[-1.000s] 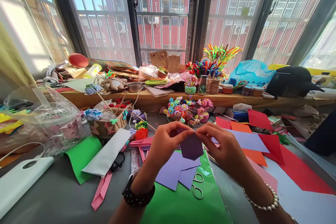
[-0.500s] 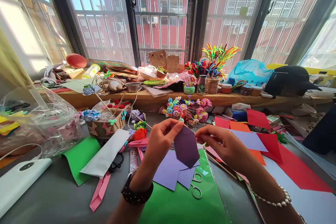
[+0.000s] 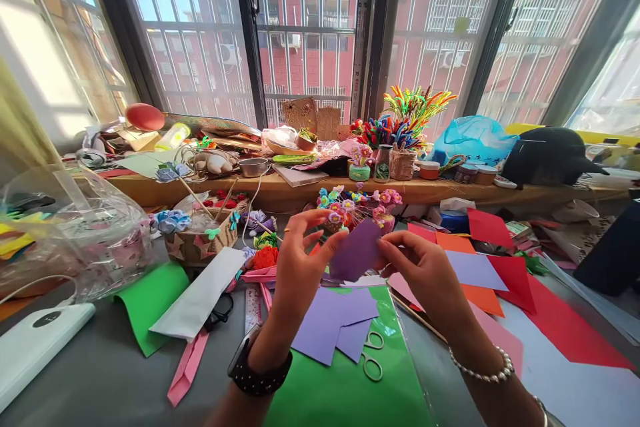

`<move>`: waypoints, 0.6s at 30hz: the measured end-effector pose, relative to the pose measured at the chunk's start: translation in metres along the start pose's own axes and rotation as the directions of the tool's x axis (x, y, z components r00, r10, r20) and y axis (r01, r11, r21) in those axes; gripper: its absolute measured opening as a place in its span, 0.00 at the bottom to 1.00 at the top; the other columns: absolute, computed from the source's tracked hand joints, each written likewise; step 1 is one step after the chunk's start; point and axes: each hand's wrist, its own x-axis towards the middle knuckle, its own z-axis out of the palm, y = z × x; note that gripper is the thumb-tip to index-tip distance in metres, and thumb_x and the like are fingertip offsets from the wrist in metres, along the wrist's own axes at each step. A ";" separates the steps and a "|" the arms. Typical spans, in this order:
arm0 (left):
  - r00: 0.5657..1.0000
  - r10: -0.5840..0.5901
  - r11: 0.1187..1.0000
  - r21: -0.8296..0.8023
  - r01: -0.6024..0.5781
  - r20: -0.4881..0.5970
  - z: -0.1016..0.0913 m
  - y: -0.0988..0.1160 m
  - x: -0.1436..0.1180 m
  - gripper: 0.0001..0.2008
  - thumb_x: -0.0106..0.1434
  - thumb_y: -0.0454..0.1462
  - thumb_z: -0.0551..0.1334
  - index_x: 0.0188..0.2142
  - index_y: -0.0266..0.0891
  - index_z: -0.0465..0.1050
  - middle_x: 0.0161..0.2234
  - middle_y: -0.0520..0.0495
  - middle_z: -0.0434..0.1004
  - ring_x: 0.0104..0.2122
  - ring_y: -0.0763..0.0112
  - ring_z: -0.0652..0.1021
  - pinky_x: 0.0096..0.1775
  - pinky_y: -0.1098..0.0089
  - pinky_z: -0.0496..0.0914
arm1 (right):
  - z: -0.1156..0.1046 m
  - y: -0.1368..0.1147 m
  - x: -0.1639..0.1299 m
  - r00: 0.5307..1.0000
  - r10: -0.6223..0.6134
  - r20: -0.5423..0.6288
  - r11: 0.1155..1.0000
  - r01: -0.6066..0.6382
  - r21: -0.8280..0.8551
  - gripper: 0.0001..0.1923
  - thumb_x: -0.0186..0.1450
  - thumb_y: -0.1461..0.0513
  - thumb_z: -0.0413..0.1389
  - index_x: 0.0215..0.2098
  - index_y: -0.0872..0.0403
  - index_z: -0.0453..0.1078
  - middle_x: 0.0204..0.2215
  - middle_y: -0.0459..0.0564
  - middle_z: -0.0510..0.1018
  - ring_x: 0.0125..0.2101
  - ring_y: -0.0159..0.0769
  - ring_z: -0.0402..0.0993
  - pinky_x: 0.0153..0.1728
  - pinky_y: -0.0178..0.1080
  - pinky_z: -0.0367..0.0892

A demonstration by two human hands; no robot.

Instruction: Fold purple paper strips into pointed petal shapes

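Observation:
A small piece of dark purple paper with angled corners is held up above the table. My right hand pinches its right edge between thumb and fingers. At the paper's left side is my left hand, its thumb and forefinger spread apart; whether the thumb touches the paper is hard to tell. Below lie several lighter purple paper sheets on a shiny green sheet. Scissors rest there too, their handles showing and their blades hidden under the purple paper.
Red paper and orange paper lie to the right. On the left are a white folded paper, green paper, a folded pink strip and a white power bank. Craft flowers stand behind, below a cluttered sill.
The purple paper has tilted and turned. My left fingers have opened from their pinch on its top, and my right hand has moved in to grip its right edge.

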 end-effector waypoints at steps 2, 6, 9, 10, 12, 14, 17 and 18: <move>0.992 0.018 0.996 -0.079 -0.029 -0.129 0.002 -0.004 0.002 0.19 0.48 0.39 0.64 0.40 0.40 0.64 0.45 0.45 0.65 0.48 0.65 0.66 0.46 0.67 0.62 | 0.001 0.003 0.003 0.997 0.040 -0.070 0.981 -0.026 0.191 0.09 0.55 0.58 0.56 0.28 0.54 0.64 0.20 0.43 0.74 0.22 0.30 0.73 0.27 0.33 0.70; 0.984 -0.176 0.932 -0.318 0.173 0.021 0.009 -0.010 0.000 0.22 0.48 0.40 0.64 0.42 0.38 0.62 0.46 0.43 0.65 0.48 0.64 0.66 0.46 0.66 0.62 | 0.005 0.005 0.004 0.984 0.102 -0.149 0.889 -0.024 0.457 0.10 0.52 0.61 0.59 0.28 0.54 0.61 0.22 0.42 0.75 0.26 0.31 0.75 0.28 0.32 0.71; 0.914 -0.242 0.867 -0.350 0.354 0.326 0.016 -0.010 -0.005 0.16 0.51 0.39 0.62 0.39 0.35 0.67 0.40 0.42 0.72 0.42 0.64 0.71 0.43 0.67 0.63 | 0.010 0.005 0.002 0.983 0.158 -0.095 0.816 -0.075 0.574 0.11 0.52 0.61 0.60 0.27 0.54 0.60 0.23 0.43 0.75 0.28 0.32 0.75 0.29 0.32 0.70; 0.894 -0.243 0.858 -0.347 0.379 0.375 0.018 -0.010 -0.007 0.14 0.51 0.39 0.62 0.37 0.34 0.69 0.37 0.43 0.74 0.40 0.65 0.72 0.42 0.68 0.64 | 0.013 0.005 0.001 0.984 0.167 -0.061 0.804 -0.100 0.587 0.11 0.52 0.61 0.60 0.26 0.54 0.60 0.23 0.43 0.75 0.29 0.32 0.75 0.30 0.33 0.70; 0.891 -0.242 0.849 -0.360 0.386 0.384 0.022 -0.009 -0.010 0.12 0.52 0.40 0.61 0.33 0.33 0.72 0.32 0.45 0.76 0.37 0.65 0.74 0.39 0.69 0.64 | 0.017 0.006 -0.001 0.987 0.160 -0.001 0.814 -0.131 0.566 0.09 0.53 0.61 0.59 0.26 0.54 0.62 0.25 0.43 0.74 0.30 0.31 0.74 0.31 0.33 0.70; 0.910 -0.247 0.848 -0.380 0.370 0.335 0.023 -0.008 -0.012 0.11 0.51 0.39 0.62 0.30 0.33 0.74 0.28 0.47 0.77 0.34 0.66 0.74 0.38 0.70 0.65 | 0.020 0.007 -0.002 0.990 0.133 0.045 0.856 -0.138 0.498 0.08 0.54 0.60 0.58 0.28 0.55 0.64 0.27 0.44 0.73 0.31 0.30 0.72 0.31 0.33 0.68; 0.930 -0.265 0.879 -0.331 0.342 0.255 0.019 -0.006 -0.010 0.08 0.50 0.38 0.63 0.28 0.34 0.74 0.24 0.49 0.77 0.29 0.69 0.74 0.34 0.71 0.66 | 0.019 0.006 -0.002 0.988 0.098 0.116 0.934 -0.132 0.332 0.10 0.54 0.59 0.57 0.31 0.56 0.67 0.27 0.46 0.72 0.31 0.31 0.69 0.29 0.32 0.66; 0.930 -0.274 0.895 -0.290 0.339 0.244 0.017 -0.005 -0.009 0.08 0.49 0.38 0.63 0.27 0.34 0.74 0.24 0.50 0.77 0.28 0.69 0.74 0.32 0.72 0.66 | 0.017 0.004 -0.001 0.989 0.086 0.123 0.955 -0.117 0.273 0.10 0.54 0.58 0.57 0.31 0.56 0.67 0.25 0.45 0.72 0.29 0.31 0.68 0.27 0.32 0.65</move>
